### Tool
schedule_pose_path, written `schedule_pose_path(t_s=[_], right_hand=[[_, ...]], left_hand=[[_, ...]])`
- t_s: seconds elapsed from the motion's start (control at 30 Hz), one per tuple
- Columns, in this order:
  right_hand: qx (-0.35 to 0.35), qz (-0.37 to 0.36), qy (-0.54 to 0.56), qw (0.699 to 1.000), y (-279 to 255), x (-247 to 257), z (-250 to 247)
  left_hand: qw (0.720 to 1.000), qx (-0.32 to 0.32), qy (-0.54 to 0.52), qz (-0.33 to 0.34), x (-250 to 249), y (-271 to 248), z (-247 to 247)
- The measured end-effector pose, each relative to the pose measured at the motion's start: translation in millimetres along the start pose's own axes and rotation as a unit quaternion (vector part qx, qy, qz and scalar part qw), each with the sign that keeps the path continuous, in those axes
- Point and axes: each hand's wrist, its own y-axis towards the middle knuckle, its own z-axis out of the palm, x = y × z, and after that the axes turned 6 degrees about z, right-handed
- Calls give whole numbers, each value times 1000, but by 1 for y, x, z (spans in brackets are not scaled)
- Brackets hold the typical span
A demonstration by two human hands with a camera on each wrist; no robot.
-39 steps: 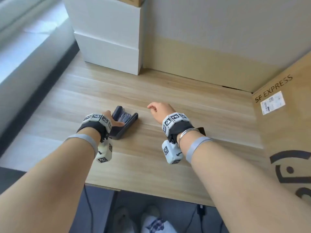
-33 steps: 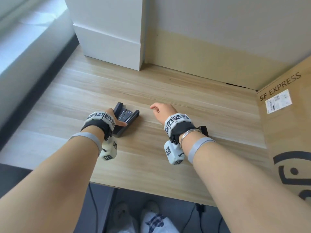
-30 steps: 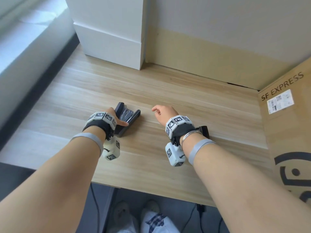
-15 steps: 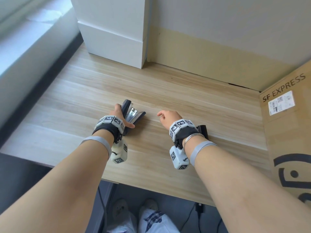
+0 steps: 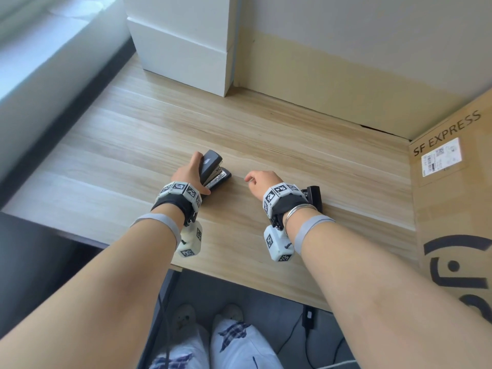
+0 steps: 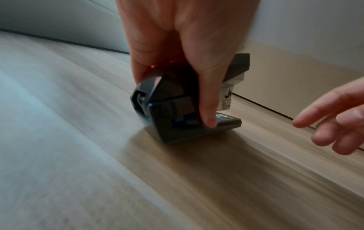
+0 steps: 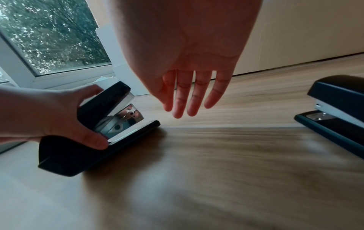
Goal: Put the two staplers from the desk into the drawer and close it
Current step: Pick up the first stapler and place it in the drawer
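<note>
A black stapler point(image 5: 211, 169) point(image 6: 177, 109) point(image 7: 110, 124) stands tilted on the wooden desk point(image 5: 266, 134), its base edge on the wood. My left hand point(image 5: 190, 173) point(image 6: 177, 62) point(image 7: 49, 115) grips it, fingers over the top and thumb at the base. A second black stapler point(image 5: 314, 198) point(image 7: 338, 112) lies flat on the desk, mostly hidden behind my right wrist in the head view. My right hand point(image 5: 262, 181) point(image 7: 187, 96) hovers between the two staplers, fingers straight and holding nothing. No drawer shows in any view.
A white box point(image 5: 183, 41) stands at the desk's back left against the wall. A large SF EXPRESS cardboard box point(image 5: 452, 198) borders the desk on the right. A window point(image 7: 51, 38) lies to the left. My legs and cables point(image 5: 306, 328) are below the front edge.
My left hand has tipped the stapler from lying flatter up onto its base edge. The view shifted so both hands sit further right. My right hand stayed open above the desk.
</note>
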Motion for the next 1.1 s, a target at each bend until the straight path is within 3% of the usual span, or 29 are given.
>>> schedule_pose_path(t_s=[0.3, 0.7, 0.9, 1.1], right_hand=[[13, -34, -7, 999, -17, 38, 18], [5, -100, -39, 994, -62, 157, 88], [6, -133, -47, 990, -86, 204, 134], [35, -185, -60, 980, -109, 239, 184]], left_hand=[[998, -54, -44, -11, 37, -42, -23], [986, -117, -59, -100, 163, -149, -77], [974, -135, -86, -160, 236, -203, -71], [965, -115, -96, -215, 299, -236, -38]])
